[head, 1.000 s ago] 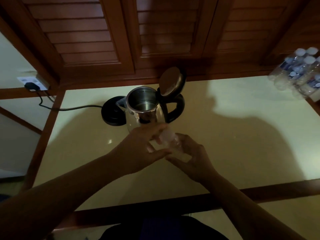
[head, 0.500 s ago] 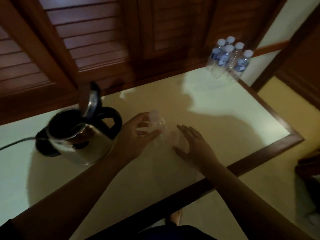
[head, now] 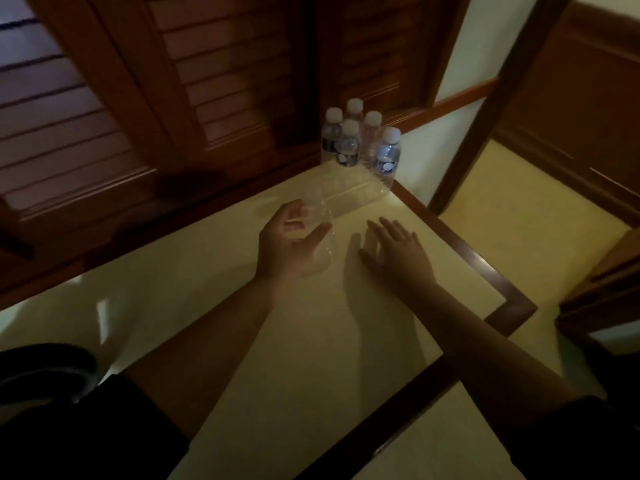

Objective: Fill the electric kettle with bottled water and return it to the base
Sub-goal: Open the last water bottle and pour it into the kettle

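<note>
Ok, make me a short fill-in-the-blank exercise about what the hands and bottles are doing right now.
1. The clear bottle is held by the ____ hand.
2. The right hand has its fingers spread and holds ____.
3. The group of capped bottles at the table's far corner numbers ____.

Missing words: left; nothing; five

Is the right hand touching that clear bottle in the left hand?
Apart. The head view shows bare tabletop between the open right hand and the clear bottle, which the left hand grips alone.
</note>
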`<act>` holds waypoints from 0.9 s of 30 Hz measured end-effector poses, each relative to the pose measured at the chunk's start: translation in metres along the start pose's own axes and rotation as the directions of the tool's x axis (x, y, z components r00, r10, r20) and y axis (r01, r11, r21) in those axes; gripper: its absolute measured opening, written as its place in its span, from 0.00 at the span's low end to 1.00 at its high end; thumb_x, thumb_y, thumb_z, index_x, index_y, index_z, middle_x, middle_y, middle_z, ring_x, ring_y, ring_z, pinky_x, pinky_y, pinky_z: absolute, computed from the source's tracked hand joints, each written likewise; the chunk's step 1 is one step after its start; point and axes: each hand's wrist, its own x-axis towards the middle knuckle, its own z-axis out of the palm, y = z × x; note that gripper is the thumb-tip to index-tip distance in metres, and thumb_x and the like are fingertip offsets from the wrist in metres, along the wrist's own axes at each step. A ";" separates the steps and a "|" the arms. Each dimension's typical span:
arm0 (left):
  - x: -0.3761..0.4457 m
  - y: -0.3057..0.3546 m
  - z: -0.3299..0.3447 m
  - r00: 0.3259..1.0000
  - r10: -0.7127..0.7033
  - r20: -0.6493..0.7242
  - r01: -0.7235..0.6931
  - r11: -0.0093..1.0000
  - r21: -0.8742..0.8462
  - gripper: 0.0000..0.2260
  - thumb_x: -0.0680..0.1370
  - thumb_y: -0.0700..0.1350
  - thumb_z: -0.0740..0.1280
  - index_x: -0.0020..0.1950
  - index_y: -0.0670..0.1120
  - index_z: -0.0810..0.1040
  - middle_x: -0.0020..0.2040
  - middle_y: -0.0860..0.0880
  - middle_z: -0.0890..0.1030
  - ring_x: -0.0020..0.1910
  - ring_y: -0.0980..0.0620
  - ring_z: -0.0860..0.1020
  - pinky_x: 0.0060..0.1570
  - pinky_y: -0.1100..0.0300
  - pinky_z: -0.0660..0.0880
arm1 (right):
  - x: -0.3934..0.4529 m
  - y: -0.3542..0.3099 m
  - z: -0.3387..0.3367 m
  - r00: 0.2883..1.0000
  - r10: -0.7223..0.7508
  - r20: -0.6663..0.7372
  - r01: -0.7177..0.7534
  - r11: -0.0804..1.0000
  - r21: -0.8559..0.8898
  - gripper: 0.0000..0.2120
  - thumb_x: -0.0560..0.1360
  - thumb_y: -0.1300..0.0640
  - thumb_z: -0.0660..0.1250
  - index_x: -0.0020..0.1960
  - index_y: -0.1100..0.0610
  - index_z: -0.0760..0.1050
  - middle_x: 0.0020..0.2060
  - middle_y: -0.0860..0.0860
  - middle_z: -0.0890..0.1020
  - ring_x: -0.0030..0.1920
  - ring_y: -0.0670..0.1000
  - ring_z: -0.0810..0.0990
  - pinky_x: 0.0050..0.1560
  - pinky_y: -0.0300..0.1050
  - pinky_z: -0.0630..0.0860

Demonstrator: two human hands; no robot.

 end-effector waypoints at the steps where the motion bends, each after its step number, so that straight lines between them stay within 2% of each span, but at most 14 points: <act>1: 0.010 0.001 0.011 1.000 0.005 0.006 -0.005 1.000 0.000 0.24 0.71 0.52 0.81 0.65 0.52 0.79 0.57 0.59 0.82 0.55 0.58 0.81 0.52 0.57 0.81 | 0.008 0.005 -0.002 1.000 0.010 -0.002 -0.010 1.000 0.001 0.32 0.84 0.35 0.56 0.85 0.44 0.56 0.85 0.49 0.57 0.85 0.54 0.53 0.84 0.60 0.47; 4: 0.038 0.004 0.039 0.999 0.048 0.015 -0.048 0.999 0.025 0.27 0.71 0.52 0.81 0.68 0.51 0.78 0.60 0.56 0.81 0.56 0.58 0.80 0.54 0.60 0.80 | 0.020 0.015 -0.002 0.999 0.015 -0.028 -0.015 1.000 0.001 0.31 0.85 0.37 0.57 0.84 0.48 0.59 0.85 0.51 0.59 0.85 0.55 0.54 0.85 0.60 0.49; 8: 0.066 0.006 0.066 0.989 0.148 0.010 -0.148 0.989 0.018 0.28 0.71 0.46 0.81 0.69 0.47 0.77 0.63 0.52 0.81 0.58 0.59 0.79 0.55 0.68 0.78 | 0.024 0.023 0.009 0.995 0.030 -0.099 -0.029 0.999 0.017 0.35 0.81 0.33 0.54 0.83 0.50 0.62 0.84 0.53 0.61 0.84 0.57 0.58 0.84 0.61 0.54; 10: 0.075 0.004 0.078 0.989 0.151 -0.008 -0.151 0.989 -0.011 0.28 0.71 0.44 0.81 0.69 0.45 0.76 0.64 0.49 0.80 0.59 0.58 0.79 0.55 0.69 0.78 | 0.028 0.027 0.012 0.994 0.045 -0.103 -0.042 0.999 0.028 0.36 0.81 0.32 0.54 0.83 0.50 0.61 0.84 0.53 0.60 0.84 0.57 0.57 0.85 0.60 0.51; 13: 0.080 -0.006 0.093 0.989 0.139 -0.049 -0.140 0.990 -0.021 0.27 0.70 0.42 0.82 0.66 0.43 0.77 0.62 0.46 0.81 0.62 0.53 0.80 0.60 0.59 0.80 | 0.032 0.030 0.013 0.996 0.035 -0.085 -0.034 0.999 0.013 0.37 0.81 0.31 0.51 0.84 0.50 0.58 0.85 0.52 0.57 0.85 0.55 0.52 0.84 0.56 0.41; 16: 0.081 -0.023 0.103 0.993 0.078 -0.093 -0.080 0.997 -0.018 0.25 0.69 0.43 0.83 0.62 0.44 0.78 0.59 0.47 0.83 0.59 0.51 0.82 0.60 0.51 0.81 | 0.033 0.030 0.013 0.996 0.026 -0.087 -0.024 1.000 0.017 0.37 0.82 0.31 0.50 0.84 0.51 0.58 0.85 0.53 0.57 0.85 0.55 0.52 0.85 0.59 0.43; 19: 0.081 -0.032 0.112 0.992 0.041 -0.115 -0.045 0.998 -0.037 0.25 0.67 0.43 0.83 0.61 0.43 0.79 0.58 0.45 0.83 0.58 0.50 0.83 0.59 0.51 0.82 | 0.035 0.031 0.012 0.997 0.024 -0.077 -0.023 1.000 0.007 0.35 0.84 0.33 0.54 0.85 0.51 0.57 0.85 0.53 0.55 0.86 0.56 0.50 0.85 0.59 0.44; 23: 0.085 -0.027 0.124 0.994 0.052 -0.097 -0.053 0.999 0.000 0.27 0.67 0.42 0.83 0.62 0.42 0.76 0.59 0.44 0.82 0.56 0.50 0.82 0.56 0.65 0.80 | 0.033 0.029 0.013 0.995 0.025 -0.101 -0.025 1.000 -0.001 0.35 0.84 0.34 0.56 0.85 0.51 0.58 0.85 0.53 0.56 0.85 0.55 0.51 0.84 0.55 0.41; 27: 0.092 -0.027 0.131 0.992 0.014 -0.122 -0.018 0.999 -0.029 0.30 0.66 0.41 0.84 0.62 0.42 0.73 0.58 0.44 0.82 0.58 0.49 0.82 0.58 0.57 0.81 | 0.034 0.029 0.012 0.995 0.022 -0.097 -0.024 1.000 -0.013 0.37 0.82 0.32 0.51 0.85 0.52 0.58 0.85 0.54 0.57 0.85 0.55 0.52 0.85 0.56 0.43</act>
